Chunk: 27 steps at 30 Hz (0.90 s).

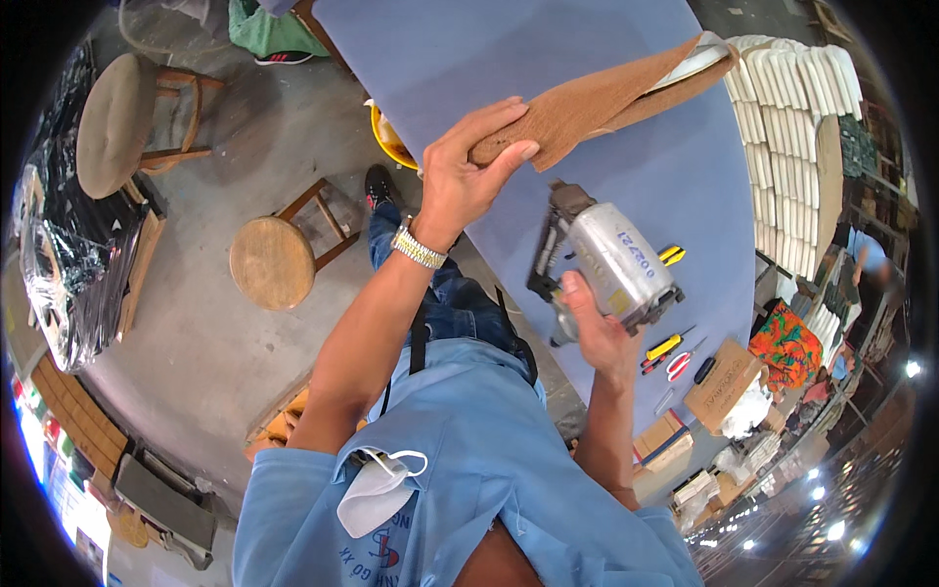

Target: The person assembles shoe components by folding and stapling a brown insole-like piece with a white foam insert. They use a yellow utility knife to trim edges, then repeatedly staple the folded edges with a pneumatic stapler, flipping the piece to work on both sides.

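- Left hand [464, 174]: fingers gripping brown cloth-covered piece [592, 103] — a slack pinch could drop it.
- Right hand [599, 331]: gripping fastener gun [626, 256] — misaim could injure opposite fingers.

Round wooden stool [272, 262] near cushioned stool [115, 125]

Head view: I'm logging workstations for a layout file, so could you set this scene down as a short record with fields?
Left hand: grips the near end of a brown fabric-covered piece
Right hand: holds a silver fastening gun
Work surface: blue tabletop
Small tools on it: red-handled scissors, yellow-handled tool
Right of table: stacked white pieces
Floor, left: round wooden stool
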Motion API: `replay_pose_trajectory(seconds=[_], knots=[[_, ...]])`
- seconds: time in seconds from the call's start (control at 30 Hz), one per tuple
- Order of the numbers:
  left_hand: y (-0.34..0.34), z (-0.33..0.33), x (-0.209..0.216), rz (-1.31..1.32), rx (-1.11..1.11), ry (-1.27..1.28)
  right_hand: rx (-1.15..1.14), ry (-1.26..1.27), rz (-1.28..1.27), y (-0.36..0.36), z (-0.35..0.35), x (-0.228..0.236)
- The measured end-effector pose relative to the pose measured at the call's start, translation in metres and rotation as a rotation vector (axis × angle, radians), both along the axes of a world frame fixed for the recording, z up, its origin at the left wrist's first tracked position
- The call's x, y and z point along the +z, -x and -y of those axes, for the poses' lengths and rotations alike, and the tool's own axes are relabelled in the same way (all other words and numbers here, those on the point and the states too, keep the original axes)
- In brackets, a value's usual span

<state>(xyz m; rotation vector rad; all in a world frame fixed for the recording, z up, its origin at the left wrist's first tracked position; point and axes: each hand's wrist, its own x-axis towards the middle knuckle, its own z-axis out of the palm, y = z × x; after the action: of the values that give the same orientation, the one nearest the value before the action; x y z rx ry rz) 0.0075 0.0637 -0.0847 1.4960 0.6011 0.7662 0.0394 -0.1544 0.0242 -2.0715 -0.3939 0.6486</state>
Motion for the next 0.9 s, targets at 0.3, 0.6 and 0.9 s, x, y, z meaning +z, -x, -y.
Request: replay_pose_trajectory(seconds=[0.3, 0.6, 0.9], knots=[[0.005, 0.013, -0.013, 0.124, -0.021, -0.195, 0.101, -0.091, -0.109, 0.011, -0.047, 0.008], [0.006, 0.014, -0.008, 0.114, -0.008, -0.242, 0.134, 0.033, 0.042, 0.013, -0.053, 0.009], [0.01, 0.015, -0.005, 0.105, -0.043, -0.253, 0.087, 0.011, -0.046, 0.014, -0.055, 0.014]])
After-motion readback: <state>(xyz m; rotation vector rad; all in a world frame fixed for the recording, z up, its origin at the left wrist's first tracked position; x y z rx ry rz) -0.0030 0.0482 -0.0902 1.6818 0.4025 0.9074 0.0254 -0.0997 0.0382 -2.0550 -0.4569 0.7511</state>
